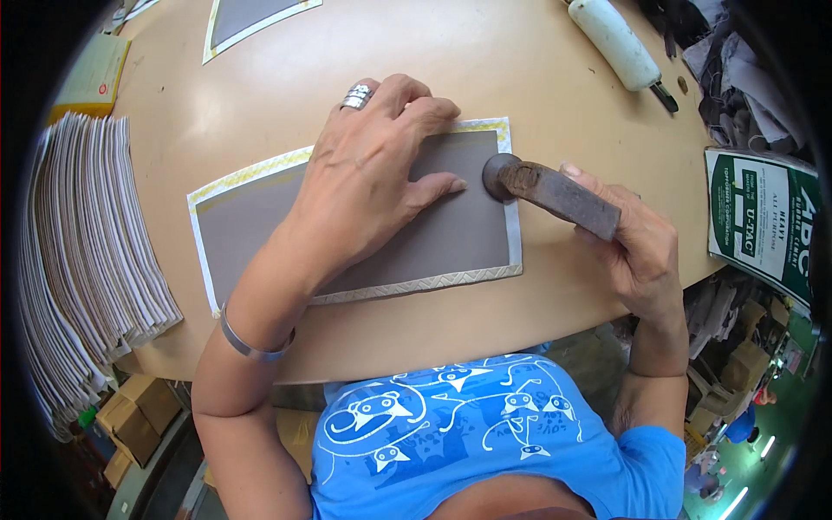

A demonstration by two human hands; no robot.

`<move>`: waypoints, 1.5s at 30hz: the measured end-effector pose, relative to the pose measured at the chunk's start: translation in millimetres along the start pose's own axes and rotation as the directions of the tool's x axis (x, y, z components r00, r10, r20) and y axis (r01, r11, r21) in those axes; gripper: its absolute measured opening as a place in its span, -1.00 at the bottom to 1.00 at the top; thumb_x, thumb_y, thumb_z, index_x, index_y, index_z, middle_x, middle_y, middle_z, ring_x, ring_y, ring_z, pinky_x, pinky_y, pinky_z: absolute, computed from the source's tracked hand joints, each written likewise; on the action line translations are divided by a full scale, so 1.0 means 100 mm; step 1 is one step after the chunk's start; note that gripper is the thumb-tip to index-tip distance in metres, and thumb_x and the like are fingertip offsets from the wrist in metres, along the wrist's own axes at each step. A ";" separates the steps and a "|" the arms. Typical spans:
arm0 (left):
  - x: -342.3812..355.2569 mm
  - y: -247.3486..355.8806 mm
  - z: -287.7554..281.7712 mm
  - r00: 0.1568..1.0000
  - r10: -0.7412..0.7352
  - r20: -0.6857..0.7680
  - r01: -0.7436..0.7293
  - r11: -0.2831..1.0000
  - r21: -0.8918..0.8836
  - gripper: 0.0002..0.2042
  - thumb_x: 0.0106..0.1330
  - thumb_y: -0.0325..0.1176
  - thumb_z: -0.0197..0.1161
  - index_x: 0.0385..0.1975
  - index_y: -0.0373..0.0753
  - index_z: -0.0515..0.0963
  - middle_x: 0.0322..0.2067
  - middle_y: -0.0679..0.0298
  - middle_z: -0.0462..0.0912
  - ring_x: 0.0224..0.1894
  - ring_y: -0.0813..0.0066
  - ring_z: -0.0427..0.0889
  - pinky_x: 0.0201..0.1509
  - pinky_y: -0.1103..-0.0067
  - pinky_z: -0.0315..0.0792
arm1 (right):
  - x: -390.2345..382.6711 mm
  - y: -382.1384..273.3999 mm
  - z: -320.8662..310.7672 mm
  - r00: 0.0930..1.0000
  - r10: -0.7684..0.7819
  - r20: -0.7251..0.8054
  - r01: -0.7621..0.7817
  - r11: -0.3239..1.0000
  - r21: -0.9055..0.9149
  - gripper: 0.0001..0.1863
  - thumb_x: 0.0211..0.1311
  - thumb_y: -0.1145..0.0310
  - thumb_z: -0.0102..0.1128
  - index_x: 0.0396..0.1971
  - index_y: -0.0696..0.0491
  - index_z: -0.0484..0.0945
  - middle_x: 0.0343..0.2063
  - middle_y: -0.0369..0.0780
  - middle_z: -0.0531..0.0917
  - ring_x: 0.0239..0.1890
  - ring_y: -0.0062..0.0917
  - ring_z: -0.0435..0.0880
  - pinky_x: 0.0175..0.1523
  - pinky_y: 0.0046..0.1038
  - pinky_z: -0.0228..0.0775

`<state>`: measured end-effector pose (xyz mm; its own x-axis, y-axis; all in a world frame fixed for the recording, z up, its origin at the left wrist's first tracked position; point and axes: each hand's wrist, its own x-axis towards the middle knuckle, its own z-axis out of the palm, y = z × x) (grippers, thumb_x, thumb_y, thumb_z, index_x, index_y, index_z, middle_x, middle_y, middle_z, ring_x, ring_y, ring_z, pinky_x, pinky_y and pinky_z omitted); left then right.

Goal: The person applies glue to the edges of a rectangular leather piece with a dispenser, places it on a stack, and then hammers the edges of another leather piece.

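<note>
A grey rectangular panel (451, 238) with a pale taped border lies flat on the tan table (537, 78). My left hand (373, 169), wearing a ring, presses palm-down on the panel's middle with fingers spread toward its upper right corner. My right hand (637, 238) grips the dark head of a worn hammer (546, 189). The hammer's round face rests on the panel near its right edge, just beyond my left fingertips.
A tall stack of pale sheets (95, 251) stands at the table's left edge. Another bordered grey panel (251, 17) lies at the far side. A white-handled tool (617, 42) sits far right, with a green and white tin (763, 221) at the right edge.
</note>
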<state>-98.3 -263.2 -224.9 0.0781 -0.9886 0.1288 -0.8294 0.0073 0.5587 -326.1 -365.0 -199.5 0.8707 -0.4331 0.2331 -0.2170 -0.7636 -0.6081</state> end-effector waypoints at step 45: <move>0.08 0.02 0.15 0.977 0.198 -0.074 -0.194 0.979 0.055 -0.73 -0.01 -0.50 0.28 -0.25 -0.19 0.56 -0.36 0.28 0.46 -0.30 0.34 0.47 -0.22 0.46 0.41 | -0.01 0.01 0.02 0.999 0.024 -0.035 -0.022 0.999 0.038 -0.43 -0.16 0.65 0.20 -0.01 0.02 0.50 -0.51 -0.16 0.58 -0.52 -0.39 0.56 -0.40 -0.42 0.43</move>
<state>-107.6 -273.5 -234.8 -0.0471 -0.9537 0.2970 -0.8577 0.1910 0.4774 -326.3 -364.5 -202.1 0.8493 -0.4675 0.2453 -0.2193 -0.7350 -0.6416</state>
